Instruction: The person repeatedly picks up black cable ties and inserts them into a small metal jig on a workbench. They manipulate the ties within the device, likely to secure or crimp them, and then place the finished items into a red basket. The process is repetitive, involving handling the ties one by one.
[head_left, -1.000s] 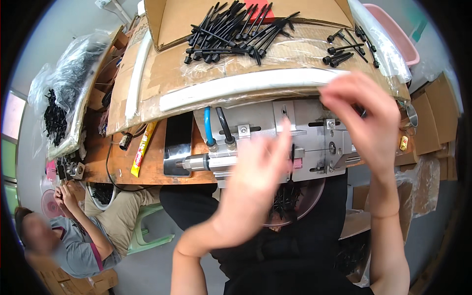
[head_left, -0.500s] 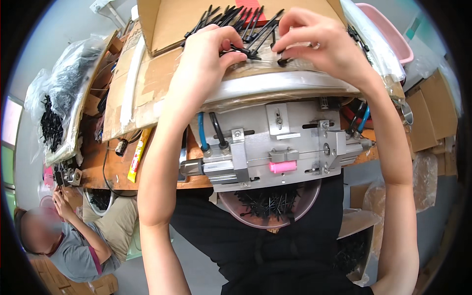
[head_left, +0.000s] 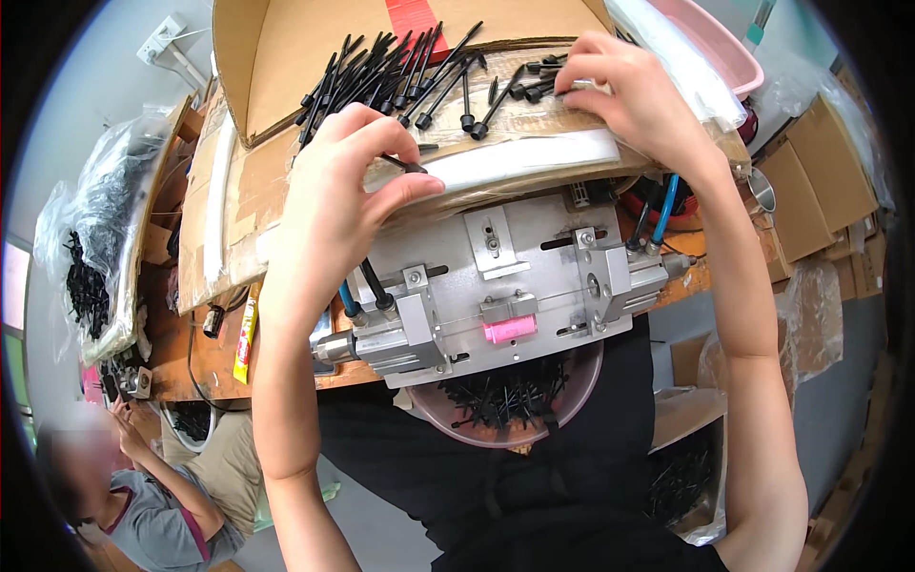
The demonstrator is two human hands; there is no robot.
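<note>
My left hand (head_left: 353, 176) is closed on a black headed rod (head_left: 405, 165), held between thumb and fingers over the front edge of the cardboard-covered shelf. My right hand (head_left: 634, 95) is further back on the right, its thumb and fingers curled in a pinch at a small cluster of black rods (head_left: 534, 91); the fingers partly hide what they grip. Between the hands, loose black rods (head_left: 477, 112) with thick heads lie on the cardboard. A bigger heap of the same rods (head_left: 357, 76) lies behind my left hand.
Below the shelf stands a metal fixture (head_left: 457, 257) with clamp blocks, hoses and a pink piece (head_left: 510, 329). A bowl (head_left: 415, 400) of black rods sits under it. An open carton (head_left: 276, 57) stands behind the heap. At lower left, another person (head_left: 162, 505) sits working.
My left hand has come nearer and lower, toward the shelf's front edge, still with a black rod. My right hand has moved to the cluster at right. The view has shifted slightly.
</note>
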